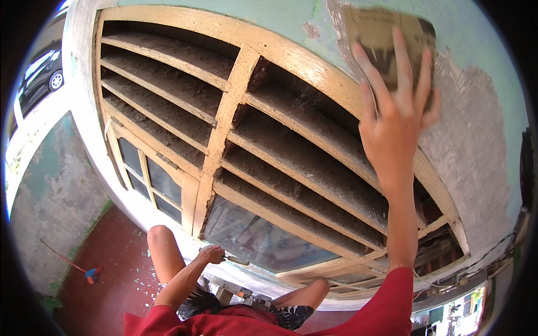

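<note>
High on the wall at the upper right, my right hand [395,109] presses a folded brown sheet of sandpaper [417,36] flat, fingers spread over its printed backing. The painted wall [476,106] around it shows green paint with bare grey patches. Low in front of me, near my knees, my left hand [212,255] is closed around the handle of a small scraper [238,261]. Its blade points to the right, in front of the window glass.
A cream wooden window frame [224,126] with dusty slats spans the middle. Below it are glass panes [263,229]. Paint flakes lie on the red tiled floor [120,257], along with a long-handled blue and red tool [92,274]. A dark car [42,78] stands outside at left.
</note>
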Demonstrator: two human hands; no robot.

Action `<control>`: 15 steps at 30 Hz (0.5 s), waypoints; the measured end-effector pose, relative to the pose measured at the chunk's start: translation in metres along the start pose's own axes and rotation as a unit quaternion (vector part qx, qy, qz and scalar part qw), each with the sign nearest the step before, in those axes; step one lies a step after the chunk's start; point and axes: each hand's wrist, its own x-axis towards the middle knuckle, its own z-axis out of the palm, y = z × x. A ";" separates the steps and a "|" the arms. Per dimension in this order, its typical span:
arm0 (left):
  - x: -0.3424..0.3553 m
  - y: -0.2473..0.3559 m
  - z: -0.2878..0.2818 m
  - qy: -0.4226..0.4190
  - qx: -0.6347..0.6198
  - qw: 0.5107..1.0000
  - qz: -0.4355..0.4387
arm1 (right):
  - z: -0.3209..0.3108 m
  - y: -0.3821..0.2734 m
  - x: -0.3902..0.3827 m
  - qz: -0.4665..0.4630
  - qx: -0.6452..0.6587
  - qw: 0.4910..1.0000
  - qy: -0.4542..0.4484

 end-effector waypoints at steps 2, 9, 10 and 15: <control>-0.002 -0.003 0.001 0.002 -0.003 1.000 -0.001 | -0.001 0.007 -0.009 -0.007 -0.007 1.000 -0.003; -0.005 -0.001 -0.008 0.004 0.004 1.000 -0.010 | 0.013 -0.011 0.052 0.006 -0.016 0.999 0.041; -0.005 0.005 -0.012 -0.001 0.002 1.000 -0.012 | 0.013 -0.012 0.054 0.007 -0.015 0.999 0.050; -0.007 -0.002 -0.009 0.010 0.011 1.000 -0.005 | 0.002 -0.002 -0.006 -0.011 -0.025 1.000 -0.006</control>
